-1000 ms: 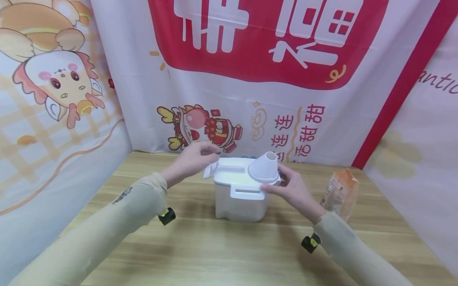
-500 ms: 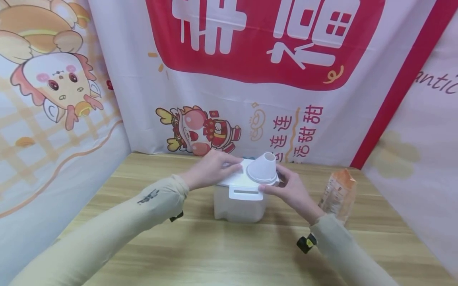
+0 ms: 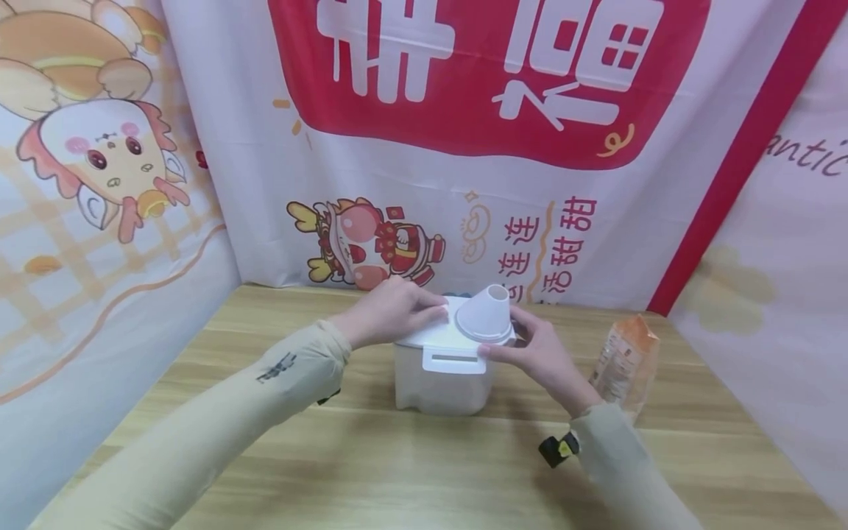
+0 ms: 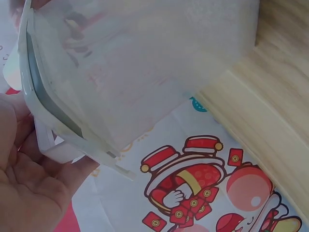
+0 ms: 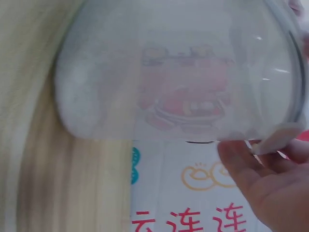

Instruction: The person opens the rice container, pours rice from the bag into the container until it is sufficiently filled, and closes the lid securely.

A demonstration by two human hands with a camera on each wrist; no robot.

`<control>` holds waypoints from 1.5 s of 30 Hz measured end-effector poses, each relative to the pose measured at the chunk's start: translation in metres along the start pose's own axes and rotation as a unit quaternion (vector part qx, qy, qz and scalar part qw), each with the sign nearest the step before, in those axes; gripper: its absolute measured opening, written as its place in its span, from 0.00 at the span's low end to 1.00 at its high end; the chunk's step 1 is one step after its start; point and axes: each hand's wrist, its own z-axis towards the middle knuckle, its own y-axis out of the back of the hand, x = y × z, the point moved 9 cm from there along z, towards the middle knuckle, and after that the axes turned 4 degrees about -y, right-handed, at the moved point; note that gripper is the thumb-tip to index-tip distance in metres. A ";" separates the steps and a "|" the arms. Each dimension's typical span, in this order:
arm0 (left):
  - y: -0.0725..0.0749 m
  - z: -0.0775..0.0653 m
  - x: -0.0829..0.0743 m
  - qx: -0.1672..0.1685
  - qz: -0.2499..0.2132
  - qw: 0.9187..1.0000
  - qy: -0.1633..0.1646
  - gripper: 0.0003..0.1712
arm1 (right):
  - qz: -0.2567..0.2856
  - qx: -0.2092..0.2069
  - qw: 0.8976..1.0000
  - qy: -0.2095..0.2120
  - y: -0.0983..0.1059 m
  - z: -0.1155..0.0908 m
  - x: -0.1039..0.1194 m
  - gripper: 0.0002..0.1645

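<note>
Printed cloth hangings [image 3: 477, 177] border a wood-grain table [image 3: 397, 478]

An orange-topped packet [image 3: 625, 362] stands on the table [image 3: 411, 471], printed cloth [image 3: 252, 184] behind.

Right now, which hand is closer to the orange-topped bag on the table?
The right hand; it grips the right end of the white container, with the orange-topped bag off to its right. The left hand is farther left, on the lid.

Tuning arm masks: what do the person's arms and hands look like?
Left hand and right hand are bare. The left sleeve and right sleeve are long, beige; the left bears a dark marking near the cuff. A black device with a yellow patch sits by the right cuff; only a black sliver shows by the left.
</note>
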 end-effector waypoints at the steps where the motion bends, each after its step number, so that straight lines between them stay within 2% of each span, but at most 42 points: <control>1: 0.000 0.000 0.000 -0.002 0.002 1.000 -0.002 0.18 | 0.006 0.007 1.000 -0.005 0.000 0.000 0.000 0.50; 4: 0.002 0.000 -0.001 -0.007 0.004 1.000 -0.005 0.18 | 0.035 0.045 0.998 -0.006 -0.001 -0.002 0.002 0.47; 6: 0.002 0.000 -0.001 -0.009 0.003 1.000 -0.006 0.18 | 0.078 0.087 0.993 0.011 -0.001 -0.004 0.004 0.44; 8: 0.001 0.000 -0.002 -0.011 0.002 1.000 -0.008 0.18 | 0.130 0.133 0.982 0.033 0.000 -0.008 0.006 0.44; 10: 0.001 0.000 -0.001 -0.014 0.002 1.000 -0.008 0.18 | 0.181 0.180 0.966 0.051 0.002 -0.013 0.007 0.43; 12: 0.001 0.000 -0.001 -0.016 0.001 1.000 -0.007 0.18 | 0.217 0.204 0.954 0.049 0.008 -0.017 0.005 0.43; 14: 0.002 0.000 -0.001 -0.016 0.001 1.000 -0.008 0.18 | 0.260 0.195 0.945 0.011 0.018 -0.017 -0.002 0.39; 16: 0.003 0.001 0.001 -0.015 -0.003 1.000 -0.006 0.19 | 0.306 0.154 0.938 -0.057 0.028 -0.014 -0.013 0.37; 18: 0.004 0.001 0.002 -0.014 -0.004 1.000 -0.003 0.19 | 0.355 0.103 0.922 -0.119 0.036 -0.012 -0.023 0.36; 19: 0.005 0.000 0.002 -0.013 -0.006 1.000 -0.001 0.19 | 0.378 0.082 0.911 -0.142 0.039 -0.012 -0.026 0.36; 21: 0.006 0.000 0.003 -0.011 -0.007 1.000 0.002 0.20 | 0.400 0.054 0.898 -0.174 0.039 -0.012 -0.031 0.36; 25: 0.006 -0.002 0.004 -0.007 -0.009 1.000 0.005 0.20 | 0.404 0.048 0.893 -0.192 0.030 -0.014 -0.034 0.33; 28: 0.005 -0.002 0.005 -0.001 -0.014 1.000 0.012 0.20 | 0.390 0.047 0.896 -0.208 0.019 -0.015 -0.040 0.30; 31: 0.002 -0.002 0.006 0.011 -0.017 1.000 0.019 0.20 | 0.387 0.047 0.892 -0.230 0.007 -0.016 -0.046 0.26; 37: 0.002 -0.001 0.005 0.036 -0.014 0.999 0.029 0.20 | 0.400 0.064 0.884 -0.233 -0.006 -0.014 -0.048 0.16; 41: 0.003 0.001 0.004 0.045 -0.015 0.998 0.034 0.20 | 0.401 0.069 0.884 -0.232 -0.006 -0.014 -0.047 0.18; 45: 0.002 0.001 0.004 0.047 -0.020 0.998 0.035 0.20 | 0.409 0.073 0.878 -0.239 -0.007 -0.017 -0.050 0.21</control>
